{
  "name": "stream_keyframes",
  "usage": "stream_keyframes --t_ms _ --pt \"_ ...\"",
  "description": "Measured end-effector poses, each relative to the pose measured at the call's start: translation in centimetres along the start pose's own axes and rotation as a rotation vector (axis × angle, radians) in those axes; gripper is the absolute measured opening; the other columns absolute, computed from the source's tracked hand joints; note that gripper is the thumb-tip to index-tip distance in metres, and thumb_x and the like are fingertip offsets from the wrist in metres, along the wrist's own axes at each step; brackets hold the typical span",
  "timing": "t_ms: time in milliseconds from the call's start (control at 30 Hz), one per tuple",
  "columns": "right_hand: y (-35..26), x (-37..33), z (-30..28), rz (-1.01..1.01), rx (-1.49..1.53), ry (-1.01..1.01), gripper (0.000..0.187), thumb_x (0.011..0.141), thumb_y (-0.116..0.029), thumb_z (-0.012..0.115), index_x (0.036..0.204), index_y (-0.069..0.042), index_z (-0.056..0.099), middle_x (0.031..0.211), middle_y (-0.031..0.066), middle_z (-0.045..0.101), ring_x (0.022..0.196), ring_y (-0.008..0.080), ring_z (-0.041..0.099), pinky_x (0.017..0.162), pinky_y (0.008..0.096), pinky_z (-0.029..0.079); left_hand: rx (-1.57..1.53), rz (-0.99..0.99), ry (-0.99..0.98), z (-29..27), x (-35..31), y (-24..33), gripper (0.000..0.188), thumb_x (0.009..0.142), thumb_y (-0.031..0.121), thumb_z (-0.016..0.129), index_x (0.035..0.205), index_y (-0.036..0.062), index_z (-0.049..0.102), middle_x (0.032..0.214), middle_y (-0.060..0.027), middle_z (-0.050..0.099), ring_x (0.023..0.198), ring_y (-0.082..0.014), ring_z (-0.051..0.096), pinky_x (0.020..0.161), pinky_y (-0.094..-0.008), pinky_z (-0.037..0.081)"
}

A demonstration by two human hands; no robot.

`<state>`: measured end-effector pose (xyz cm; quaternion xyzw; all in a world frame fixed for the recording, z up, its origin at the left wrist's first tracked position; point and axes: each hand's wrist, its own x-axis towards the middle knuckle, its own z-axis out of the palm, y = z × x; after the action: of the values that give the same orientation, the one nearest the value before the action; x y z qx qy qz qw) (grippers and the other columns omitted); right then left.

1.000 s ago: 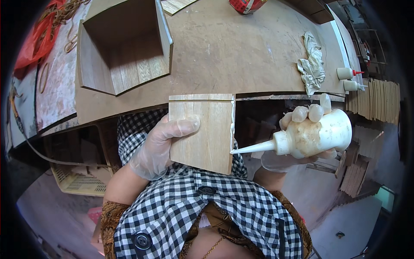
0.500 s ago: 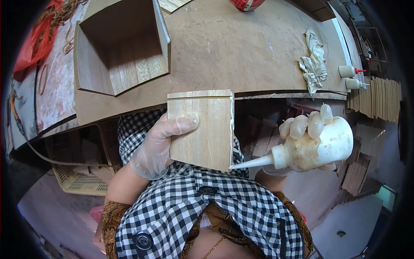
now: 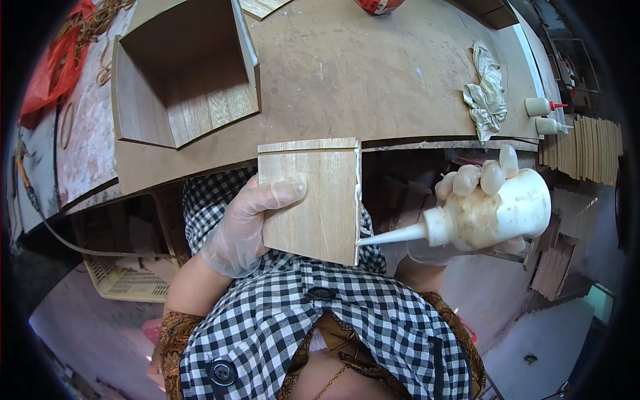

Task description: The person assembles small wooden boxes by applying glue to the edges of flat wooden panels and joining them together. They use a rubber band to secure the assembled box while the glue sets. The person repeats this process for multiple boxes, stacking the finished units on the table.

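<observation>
My left hand (image 3: 260, 207), in a clear glove, grips a small wooden panel (image 3: 320, 200) by its left side, thumb flat on the face. The panel has a groove near its top edge, and a white line of glue (image 3: 358, 180) runs along its right edge. In my gloved right hand (image 3: 477, 180) is a white glue bottle (image 3: 513, 207), tipped on its side with brownish smears. Its long nozzle points left, the tip at the lower part of the panel's right edge. Beyond the panel, an open wooden box (image 3: 200, 100) stands on the table.
The table (image 3: 347, 73) carries a crumpled white cloth (image 3: 487, 93) and two small glue bottles (image 3: 537, 107) at the right. Stacked thin boards (image 3: 580, 150) stand at far right. A red bag (image 3: 57, 80) lies far left; a yellow crate (image 3: 130, 287) sits below the table.
My right hand has moved the glue bottle slightly up and right, its nozzle tip rising a little from the panel's bottom corner along the edge. The left hand and panel stay nearly still.
</observation>
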<state>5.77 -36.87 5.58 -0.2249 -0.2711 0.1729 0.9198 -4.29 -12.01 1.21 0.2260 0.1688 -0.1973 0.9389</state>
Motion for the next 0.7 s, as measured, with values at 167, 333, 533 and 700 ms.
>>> stream_keyframes --t_ms 167,333,533,700 --pt "0.5 1.0 0.9 -0.042 -0.073 0.146 0.066 0.068 -0.017 0.084 0.119 -0.011 0.042 0.099 0.0021 0.049 0.107 0.0254 0.054 0.099 0.0379 0.048 0.050 -0.001 0.026 0.1 0.0 -0.1 0.065 0.082 0.016 0.065 0.136 -0.0079 0.039 0.121 -0.0213 0.058 0.108 -0.0267 0.064 0.092 -0.0377 0.055" --pt "1.3 1.4 0.5 -0.247 -0.395 0.294 0.089 0.074 -0.053 0.078 0.136 -0.003 0.038 0.117 0.0110 0.057 0.106 0.0310 0.061 0.083 0.0381 0.057 0.116 0.031 0.036 0.1 0.2 -0.5 0.072 0.080 0.020 0.064 0.139 -0.0091 0.035 0.121 -0.0235 0.059 0.106 -0.0290 0.065 0.092 -0.0404 0.055" --pt "1.6 1.7 0.3 -0.306 -0.473 0.309 0.095 0.075 -0.066 0.070 0.138 -0.003 0.036 0.121 0.0137 0.058 0.101 0.0343 0.065 0.077 0.0361 0.059 0.256 -0.032 0.113 0.6 0.3 -0.4 0.061 0.083 0.018 0.066 0.133 -0.0087 0.044 0.117 -0.0190 0.062 0.105 -0.0260 0.065 0.093 -0.0381 0.054" --pt "2.8 1.6 1.7 -0.245 -0.572 0.396 0.093 0.072 -0.063 0.075 0.136 -0.005 0.039 0.119 0.0119 0.057 0.101 0.0318 0.064 0.079 0.0363 0.057 0.344 -0.020 0.154 2.4 -0.4 -0.1 0.047 0.087 0.017 0.071 0.125 -0.0045 0.053 0.115 -0.0137 0.064 0.102 -0.0191 0.064 0.091 -0.0328 0.053"
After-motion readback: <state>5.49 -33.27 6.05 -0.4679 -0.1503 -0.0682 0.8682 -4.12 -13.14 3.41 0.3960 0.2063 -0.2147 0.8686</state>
